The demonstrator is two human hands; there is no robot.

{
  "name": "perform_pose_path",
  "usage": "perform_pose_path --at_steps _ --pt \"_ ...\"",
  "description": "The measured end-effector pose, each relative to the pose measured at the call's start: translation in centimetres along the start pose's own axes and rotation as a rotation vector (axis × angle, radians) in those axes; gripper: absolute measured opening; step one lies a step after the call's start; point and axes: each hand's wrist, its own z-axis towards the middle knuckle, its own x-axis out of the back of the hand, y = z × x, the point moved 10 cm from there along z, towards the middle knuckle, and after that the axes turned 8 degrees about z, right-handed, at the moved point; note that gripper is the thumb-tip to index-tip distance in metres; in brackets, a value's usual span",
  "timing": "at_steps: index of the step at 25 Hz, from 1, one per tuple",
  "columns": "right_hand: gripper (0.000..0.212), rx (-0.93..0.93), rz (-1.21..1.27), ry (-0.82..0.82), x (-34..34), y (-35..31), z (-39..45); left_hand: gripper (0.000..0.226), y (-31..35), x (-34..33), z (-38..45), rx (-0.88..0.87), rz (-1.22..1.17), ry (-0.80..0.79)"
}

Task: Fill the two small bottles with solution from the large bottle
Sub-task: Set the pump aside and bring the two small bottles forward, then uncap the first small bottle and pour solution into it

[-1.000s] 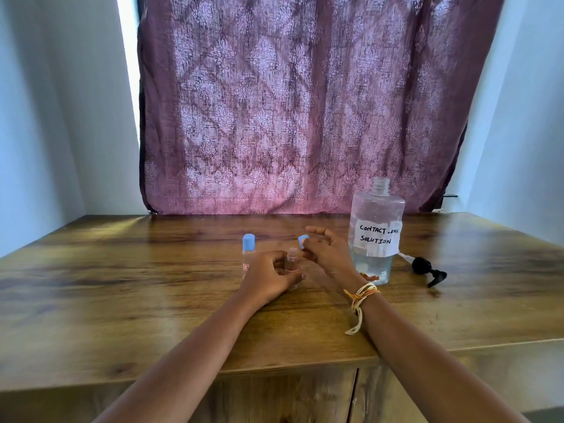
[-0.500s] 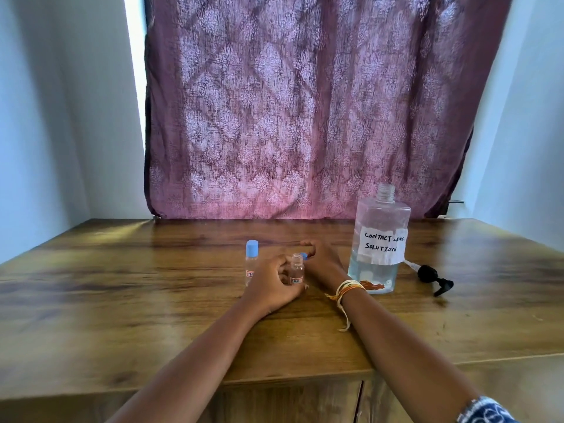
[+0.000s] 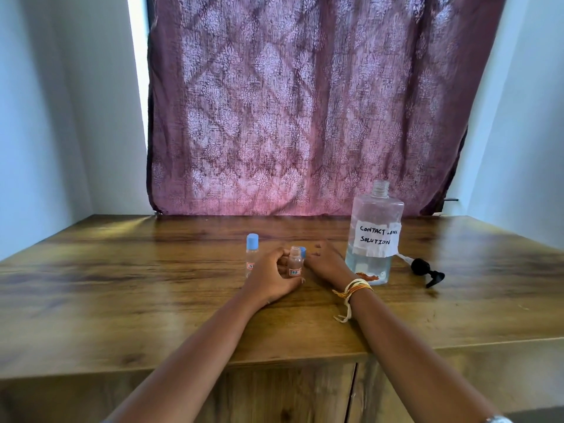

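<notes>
Left hand [image 3: 271, 277] grips the uncapped vial [image 3: 295, 265] upright on the table [image 3: 122, 300]; right hand [image 3: 328, 262] rests flat by its cap [image 3: 303, 251]. Big bottle [image 3: 374, 236] open, second vial [image 3: 252, 254] capped: filling apparently not begun.

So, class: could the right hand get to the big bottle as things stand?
Probably yes. The right hand rests on the table just beside the big bottle, with nothing between them; the bottle stands upright and uncapped, its side facing the hand.
</notes>
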Motion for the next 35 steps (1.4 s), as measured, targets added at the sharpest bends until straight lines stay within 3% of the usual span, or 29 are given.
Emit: perform_pose_path --at_steps 4,10,19,21,23,26,28,31,35 --pt "0.029 0.025 -0.031 -0.038 0.0 0.4 -1.6 0.048 0.1 0.2 -0.4 0.01 0.042 -0.004" --pt "0.039 0.072 -0.028 -0.029 0.5 -0.1 -5.7 0.053 -0.1 0.3 -1.2 0.018 0.092 -0.009" --pt "0.012 0.385 0.395 0.527 11.8 -3.2 -12.3 0.047 0.5 0.0 -1.3 -0.01 0.155 -0.031" --pt "0.017 0.43 0.382 0.703 14.9 -3.3 -13.0 0.048 0.6 -0.1 -1.4 -0.027 0.167 -0.027" --pt "0.035 0.427 0.326 0.785 17.1 -3.1 -12.4 0.051 0.5 -0.2 -1.2 -0.029 0.149 -0.022" --pt "0.067 0.37 0.468 0.522 17.5 -3.1 -8.7 0.047 0.4 -0.2 -1.1 -0.036 0.155 -0.015" --pt "0.067 0.321 0.546 0.331 17.0 -3.2 -6.3 0.047 0.4 -0.2 -1.1 -0.049 0.132 -0.012" --pt "0.07 0.277 0.456 0.271 17.6 -2.7 -3.9 0.048 0.2 -0.4 -1.0 -0.049 0.101 -0.025" --pt "0.057 0.278 0.401 0.276 17.6 -2.6 -3.6 0.046 0.2 -0.3 -1.1 -0.048 0.061 -0.019"
